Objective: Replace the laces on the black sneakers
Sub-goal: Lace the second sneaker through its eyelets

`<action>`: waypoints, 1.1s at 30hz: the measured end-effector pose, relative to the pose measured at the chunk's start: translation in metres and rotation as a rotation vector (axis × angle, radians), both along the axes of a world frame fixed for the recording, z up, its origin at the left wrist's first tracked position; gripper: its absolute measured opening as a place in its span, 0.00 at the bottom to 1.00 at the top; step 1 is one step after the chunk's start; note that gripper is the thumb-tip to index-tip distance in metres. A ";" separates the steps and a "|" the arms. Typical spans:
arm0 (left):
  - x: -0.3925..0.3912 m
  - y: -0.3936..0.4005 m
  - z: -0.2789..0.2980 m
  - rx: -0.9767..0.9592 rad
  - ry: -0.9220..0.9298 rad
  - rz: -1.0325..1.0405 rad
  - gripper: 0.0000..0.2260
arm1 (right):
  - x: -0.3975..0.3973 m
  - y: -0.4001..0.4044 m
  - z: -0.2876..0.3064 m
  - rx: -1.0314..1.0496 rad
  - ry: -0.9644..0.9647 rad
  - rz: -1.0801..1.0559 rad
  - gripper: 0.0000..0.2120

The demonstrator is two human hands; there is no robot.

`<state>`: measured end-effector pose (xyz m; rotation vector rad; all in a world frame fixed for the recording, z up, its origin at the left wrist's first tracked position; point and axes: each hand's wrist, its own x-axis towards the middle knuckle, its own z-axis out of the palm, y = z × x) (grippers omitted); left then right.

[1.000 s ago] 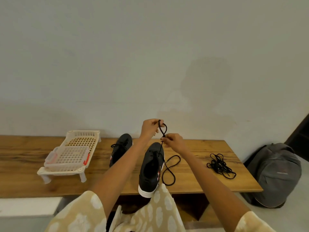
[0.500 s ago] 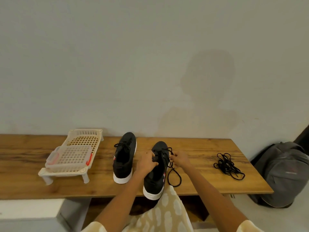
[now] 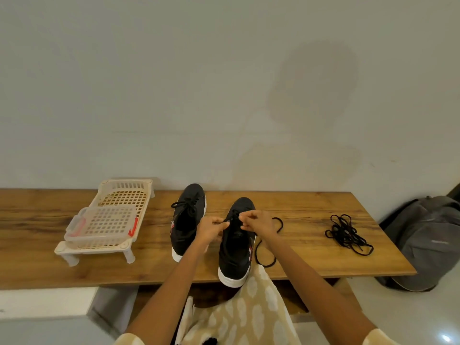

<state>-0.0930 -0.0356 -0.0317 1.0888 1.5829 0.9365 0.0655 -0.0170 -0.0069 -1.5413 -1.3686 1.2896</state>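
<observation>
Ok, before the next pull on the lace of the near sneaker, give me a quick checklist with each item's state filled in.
1. Near sneaker resting on the wooden bench, heel overhanging the front edge: ok, but watch it.
2. Left hand pinching lace at the eyelets: ok.
3. Right hand pinching lace on the other side: ok.
4. Slack lace lying loose on the bench right of the shoe, free to feed: ok.
5. Lace seated through the correct eyelet: cannot tell, fingers cover it.
6. Far sneaker laced and out of the way: ok.
</observation>
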 end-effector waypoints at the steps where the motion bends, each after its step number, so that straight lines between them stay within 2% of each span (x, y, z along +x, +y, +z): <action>1: 0.000 0.000 0.001 -0.007 -0.022 -0.004 0.05 | -0.003 0.001 0.000 0.008 -0.032 0.060 0.08; 3: -0.001 -0.001 0.003 -0.024 -0.053 -0.015 0.06 | -0.009 0.000 -0.001 0.057 -0.151 0.140 0.09; 6: -0.003 -0.001 0.004 -0.054 -0.087 -0.039 0.09 | -0.015 -0.003 -0.002 0.121 -0.256 0.138 0.10; 12: -0.004 -0.001 0.002 -0.049 -0.103 -0.055 0.10 | -0.027 -0.007 -0.007 0.189 -0.262 0.019 0.06; 17: -0.005 0.001 -0.002 -0.021 -0.101 -0.075 0.11 | -0.029 -0.006 -0.011 0.224 -0.323 0.000 0.08; 21: -0.003 0.004 -0.005 -0.005 -0.024 -0.092 0.12 | -0.032 -0.008 -0.015 0.253 -0.311 -0.038 0.09; 26: -0.004 0.004 -0.006 0.018 0.009 -0.075 0.10 | -0.030 -0.004 -0.015 0.233 -0.278 0.029 0.08; 28: -0.002 0.005 -0.008 0.037 0.072 -0.041 0.09 | -0.026 0.000 -0.014 0.203 -0.276 0.070 0.07; 31: 0.004 0.003 -0.009 0.103 0.305 0.003 0.07 | -0.024 0.003 -0.010 0.209 -0.315 0.149 0.03; 33: 0.006 -0.001 -0.005 0.165 0.424 0.064 0.06 | -0.024 0.006 -0.003 0.292 -0.409 0.209 0.09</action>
